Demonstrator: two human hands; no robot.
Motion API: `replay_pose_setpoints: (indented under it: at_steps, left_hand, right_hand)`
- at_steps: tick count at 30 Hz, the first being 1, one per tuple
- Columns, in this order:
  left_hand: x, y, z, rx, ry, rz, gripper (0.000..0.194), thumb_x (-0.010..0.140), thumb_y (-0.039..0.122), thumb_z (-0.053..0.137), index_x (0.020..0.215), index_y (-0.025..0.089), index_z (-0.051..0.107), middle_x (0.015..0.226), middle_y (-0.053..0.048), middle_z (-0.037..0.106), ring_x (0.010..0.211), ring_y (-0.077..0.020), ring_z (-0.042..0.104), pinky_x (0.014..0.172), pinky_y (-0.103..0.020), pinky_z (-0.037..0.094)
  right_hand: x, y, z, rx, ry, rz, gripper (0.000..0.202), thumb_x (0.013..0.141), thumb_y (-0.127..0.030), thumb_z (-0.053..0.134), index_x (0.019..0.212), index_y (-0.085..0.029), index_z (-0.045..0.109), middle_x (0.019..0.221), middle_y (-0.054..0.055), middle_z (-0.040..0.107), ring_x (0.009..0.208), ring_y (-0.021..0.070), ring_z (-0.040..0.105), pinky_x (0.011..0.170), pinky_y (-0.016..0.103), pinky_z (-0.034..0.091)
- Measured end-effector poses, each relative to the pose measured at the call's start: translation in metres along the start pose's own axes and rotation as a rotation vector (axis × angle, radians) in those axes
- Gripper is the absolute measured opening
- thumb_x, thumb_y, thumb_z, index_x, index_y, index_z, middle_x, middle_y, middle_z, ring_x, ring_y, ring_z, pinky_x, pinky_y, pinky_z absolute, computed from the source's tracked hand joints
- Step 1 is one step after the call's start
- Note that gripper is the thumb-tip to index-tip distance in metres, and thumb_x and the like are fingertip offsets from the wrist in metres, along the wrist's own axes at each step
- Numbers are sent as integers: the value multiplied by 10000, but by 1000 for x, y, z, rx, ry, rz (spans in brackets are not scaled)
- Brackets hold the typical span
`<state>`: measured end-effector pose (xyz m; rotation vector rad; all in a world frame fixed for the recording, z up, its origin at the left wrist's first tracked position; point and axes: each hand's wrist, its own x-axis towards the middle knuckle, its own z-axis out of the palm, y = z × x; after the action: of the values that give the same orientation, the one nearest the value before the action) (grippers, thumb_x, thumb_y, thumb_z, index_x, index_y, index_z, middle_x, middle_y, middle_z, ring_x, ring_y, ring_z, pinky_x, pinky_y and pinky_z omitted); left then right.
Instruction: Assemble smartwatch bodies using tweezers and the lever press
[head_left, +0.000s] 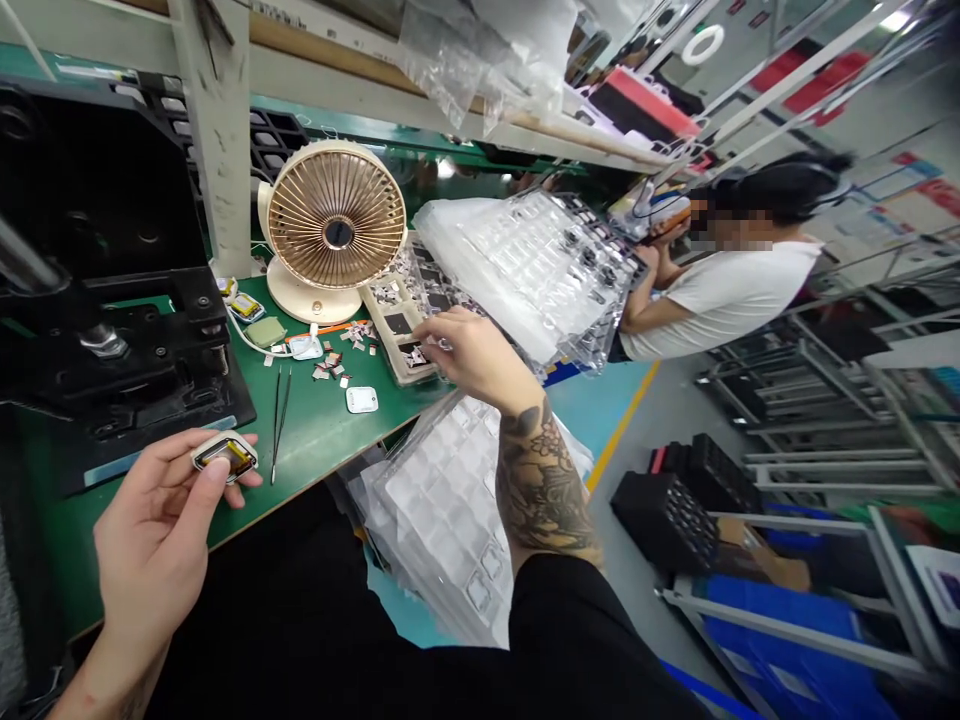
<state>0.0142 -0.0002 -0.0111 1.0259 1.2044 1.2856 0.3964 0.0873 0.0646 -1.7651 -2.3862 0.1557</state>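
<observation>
In my left hand (169, 510), at the table's front edge, is a small white rounded device shell (225, 456) with yellow and dark parts inside, held between thumb and fingers. My right hand (469, 355) reaches over a beige compartment tray (386, 340), its fingers bent down at the compartment with small pale pieces. Whether the fingertips pinch a piece is too small to tell. Metal tweezers (280, 425) lie on the green table (322, 440) beside my left hand. A white cover (361, 400) rests nearer the tray, with small white and red pieces (330, 366) scattered behind it.
A black press machine (112, 260) stands at the left. Behind the tray is a beige fan (336, 230). Stacked clear plastic trays (525, 260) sit at the right, with more trays (450, 490) below the table edge. A person (727, 270) sits further right.
</observation>
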Motion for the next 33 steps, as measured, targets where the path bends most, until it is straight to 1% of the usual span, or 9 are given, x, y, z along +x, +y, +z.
replay_pose_setpoints:
  at_steps: [6, 10, 12, 16, 18, 21, 27, 29, 33]
  left_hand:
    - [1, -5, -3, -58, -25, 23, 314, 1038, 357, 878, 1277, 200, 748, 1156, -103, 879, 826, -238, 839, 682, -323, 634]
    - [1, -4, -2, -83, -45, 23, 286, 1055, 327, 861, 1267, 207, 711, 1185, -111, 880, 836, -230, 838, 680, -307, 622]
    - [0, -3, -1, -95, -39, 31, 275, 1061, 318, 854, 1258, 208, 696, 1181, -112, 882, 855, -228, 842, 683, -296, 626]
    - [1, -2, 3, -149, -60, 50, 231, 1101, 324, 797, 1243, 207, 656, 1180, -128, 884, 889, -231, 845, 680, -293, 642]
    - [3, -3, 3, -177, -80, 59, 215, 1124, 332, 761, 1245, 208, 634, 1204, -145, 880, 877, -226, 841, 670, -298, 643]
    - [6, -5, 3, -191, -91, 67, 207, 1144, 338, 730, 1257, 211, 614, 1210, -154, 876, 878, -217, 835, 665, -294, 645]
    - [5, -4, 4, -144, -109, 91, 185, 1141, 321, 738, 1240, 211, 627, 1195, -134, 869, 839, -175, 812, 656, -253, 645]
    - [5, -4, 4, -159, -120, 84, 169, 1149, 320, 723, 1242, 221, 623, 1243, -127, 858, 920, -194, 842, 733, -284, 699]
    - [6, -4, 4, -170, -93, 103, 157, 1130, 301, 752, 1254, 235, 683, 1209, -65, 831, 1036, -201, 858, 922, -350, 758]
  right_hand:
    - [13, -4, 21, 67, -76, 26, 215, 942, -43, 668, 1101, -176, 724, 1009, 69, 775, 957, 220, 657, 881, 330, 464]
    - [11, -2, 19, 176, -83, 52, 224, 919, -42, 669, 1090, -183, 702, 922, 24, 734, 868, 182, 650, 843, 301, 459]
    - [7, -3, 15, 191, -21, 45, 204, 936, -55, 639, 1080, -182, 707, 944, 35, 716, 849, 180, 643, 840, 308, 469]
    - [-1, -17, 14, 233, 243, 49, 167, 1027, -142, 599, 1097, -192, 742, 932, 44, 665, 819, 187, 603, 812, 335, 468]
    - [-1, -29, 19, 353, 306, 34, 162, 1087, -214, 600, 1118, -207, 759, 909, 34, 669, 800, 183, 595, 787, 341, 465]
    - [5, -55, 34, 607, 311, -32, 179, 1143, -311, 623, 1139, -236, 785, 959, 40, 733, 815, 179, 649, 785, 353, 505]
    - [19, -124, 72, 1018, 382, -266, 122, 1035, -238, 833, 1148, -280, 850, 1034, 38, 828, 939, 207, 785, 874, 392, 635]
    - [17, -143, 82, 1117, 410, -224, 103, 1060, -232, 807, 1146, -274, 842, 961, 19, 830, 856, 184, 797, 830, 372, 647]
    - [16, -167, 92, 1242, 339, -137, 73, 1093, -285, 774, 1132, -261, 831, 906, 11, 824, 780, 163, 783, 764, 345, 652]
